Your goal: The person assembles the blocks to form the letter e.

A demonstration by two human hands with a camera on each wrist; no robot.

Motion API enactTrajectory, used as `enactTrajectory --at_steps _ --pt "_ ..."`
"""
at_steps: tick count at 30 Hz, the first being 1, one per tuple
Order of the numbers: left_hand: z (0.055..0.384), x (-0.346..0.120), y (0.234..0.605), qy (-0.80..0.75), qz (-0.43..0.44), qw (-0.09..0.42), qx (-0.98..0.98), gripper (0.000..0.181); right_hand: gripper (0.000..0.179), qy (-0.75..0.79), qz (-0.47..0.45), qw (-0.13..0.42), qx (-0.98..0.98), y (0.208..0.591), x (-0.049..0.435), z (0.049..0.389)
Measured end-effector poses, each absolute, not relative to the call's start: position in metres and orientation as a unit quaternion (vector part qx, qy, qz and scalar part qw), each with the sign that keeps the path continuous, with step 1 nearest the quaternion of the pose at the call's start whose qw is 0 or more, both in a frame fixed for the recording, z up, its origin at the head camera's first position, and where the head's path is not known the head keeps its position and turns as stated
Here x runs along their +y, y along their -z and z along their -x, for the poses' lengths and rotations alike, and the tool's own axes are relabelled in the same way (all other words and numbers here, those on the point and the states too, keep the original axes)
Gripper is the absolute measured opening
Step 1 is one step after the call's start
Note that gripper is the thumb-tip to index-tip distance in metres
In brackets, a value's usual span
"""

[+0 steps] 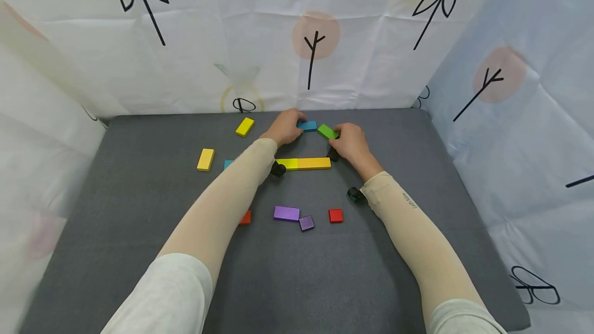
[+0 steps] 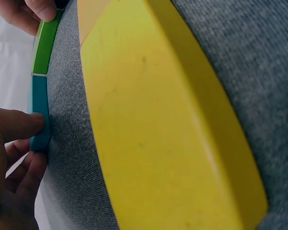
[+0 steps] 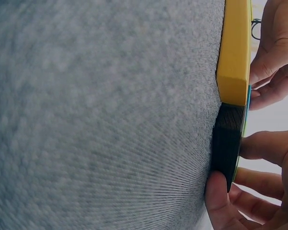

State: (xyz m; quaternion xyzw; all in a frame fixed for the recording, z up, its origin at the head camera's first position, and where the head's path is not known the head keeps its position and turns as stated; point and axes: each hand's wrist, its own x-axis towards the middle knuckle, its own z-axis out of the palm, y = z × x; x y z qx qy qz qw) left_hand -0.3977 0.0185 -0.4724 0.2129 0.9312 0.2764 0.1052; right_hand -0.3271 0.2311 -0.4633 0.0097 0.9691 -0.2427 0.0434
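Observation:
Near the back of the grey table, my left hand [image 1: 284, 127] pinches a blue block [image 1: 308, 126] by its left end between thumb and fingers. My right hand [image 1: 351, 142] pinches the right end of a green block [image 1: 327, 132]. In the left wrist view the green block [image 2: 45, 45] and blue block [image 2: 40, 105] stand end to end, nearly touching. A black block [image 1: 333, 154] is partly under my right hand; in the right wrist view a fingertip lies at the lower end of this black block [image 3: 227, 139]. A yellow block [image 1: 287, 164] and an orange-yellow block [image 1: 314, 163] form a row in front.
Two more yellow blocks [image 1: 245, 127] [image 1: 205, 160] lie to the left. A second blue block [image 1: 228, 164] and an orange-red block [image 1: 245, 217] are partly behind my left arm. Closer in lie purple blocks [image 1: 286, 213] [image 1: 307, 223] and a red block [image 1: 336, 215]. Patterned cloth [image 1: 269, 61] surrounds the table [image 1: 297, 282].

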Motion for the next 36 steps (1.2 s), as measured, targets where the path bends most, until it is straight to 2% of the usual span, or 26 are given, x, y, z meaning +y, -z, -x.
enactTrajectory --at_steps 36 --pt "0.402 0.0178 0.4763 -0.277 -0.215 0.11 0.93 0.039 0.042 0.254 -0.001 0.038 0.967 0.463 0.2328 0.3274"
